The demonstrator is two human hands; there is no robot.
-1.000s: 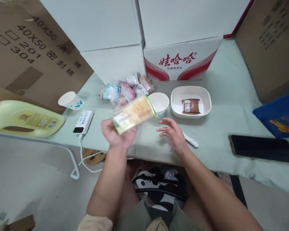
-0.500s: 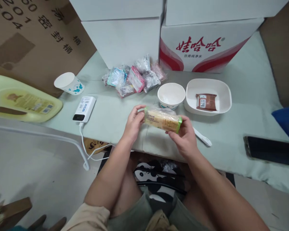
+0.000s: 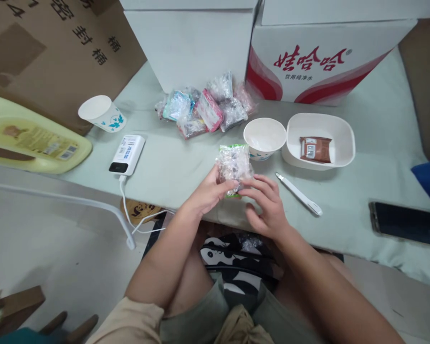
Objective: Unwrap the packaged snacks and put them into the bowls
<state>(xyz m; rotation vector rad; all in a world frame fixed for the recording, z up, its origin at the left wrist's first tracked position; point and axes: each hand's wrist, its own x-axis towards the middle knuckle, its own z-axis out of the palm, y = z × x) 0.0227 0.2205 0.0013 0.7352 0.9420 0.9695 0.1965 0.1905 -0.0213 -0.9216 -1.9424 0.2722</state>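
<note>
My left hand (image 3: 209,193) grips a packet in crinkled clear bubble wrap (image 3: 234,162) with green ends, thumb across its lower front. The packet is held upright just above the table's near side. My right hand (image 3: 267,205) touches the packet's lower right edge with its fingertips; its fingers are apart and the thumb hangs free. Just behind the packet stands a paper cup (image 3: 265,136). Right of that, a white plastic tub (image 3: 346,143) holds a brown packet (image 3: 317,149). A white utility knife (image 3: 299,193) lies near my right hand, its tip pointing away from me.
Several wrapped packets (image 3: 208,107) are heaped before white cartons (image 3: 193,48). On the left are another paper cup (image 3: 103,114), a white power bank (image 3: 127,155) with a cable, and a yellow bottle (image 3: 39,138). A dark phone (image 3: 408,223) lies at the right.
The packet has turned from lengthwise, showing its yellow printed side, to upright, showing crinkled wrap. My right hand has loosened from its end. The view has shifted slightly.
</note>
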